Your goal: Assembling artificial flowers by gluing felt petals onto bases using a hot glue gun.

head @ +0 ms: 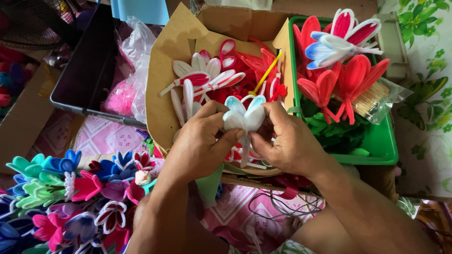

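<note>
Nearest, bottom left: a heap of finished flowers (pixel 70 197) in pink, blue, green and purple, lying on a pink patterned cloth (pixel 101 136). Cramped, cluttered work spot, floral sheet (pixel 423 70) at far right.

Centre: left hand (pixel 197 146) and right hand (pixel 285 141) held together over a cardboard box (pixel 162 84), fingers of both pressed in, pinching a white-and-pale-blue flower (pixel 245 117) between them. Long axis near upright in view: petals fanned toward the top, away from the body, white stem hanging down toward the wrists.

Behind the hands, inside the box: loose white-and-red petals (pixel 202 77) and red pieces. Right of that: green tray (pixel 376 141) holding red flowers (pixel 343 84) and green leaves. Further left: dark bin (pixel 84 70) with a clear bag (pixel 136 47).
</note>
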